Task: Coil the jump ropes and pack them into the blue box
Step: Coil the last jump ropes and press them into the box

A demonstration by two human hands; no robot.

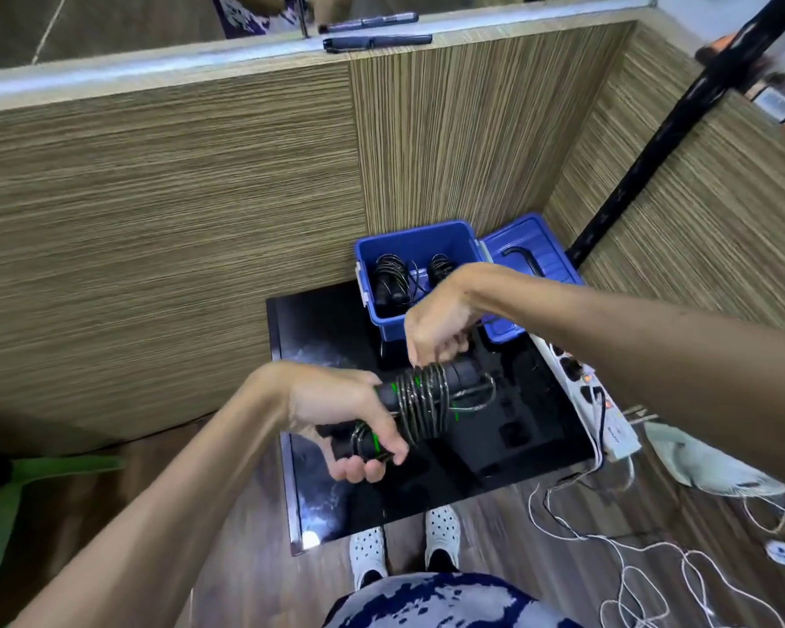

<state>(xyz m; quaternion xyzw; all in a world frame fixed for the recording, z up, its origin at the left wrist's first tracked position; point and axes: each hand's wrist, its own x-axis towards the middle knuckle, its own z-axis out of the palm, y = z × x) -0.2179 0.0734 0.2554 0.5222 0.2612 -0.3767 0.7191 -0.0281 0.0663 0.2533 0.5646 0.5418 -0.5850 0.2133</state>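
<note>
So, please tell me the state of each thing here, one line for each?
Blue box: open, two coiled ropes inside.
Lid: off, lying right of the box.
Jump rope: cord wound round its handles, tail loose.
Left hand: grips the handles.
Right hand: pinches the cord.
Power strip: plugged, light on.

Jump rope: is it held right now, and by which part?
Yes. The left hand grips the jump rope by its black handles, and the right hand pinches the cord at the top of the coil wound round them.
</note>
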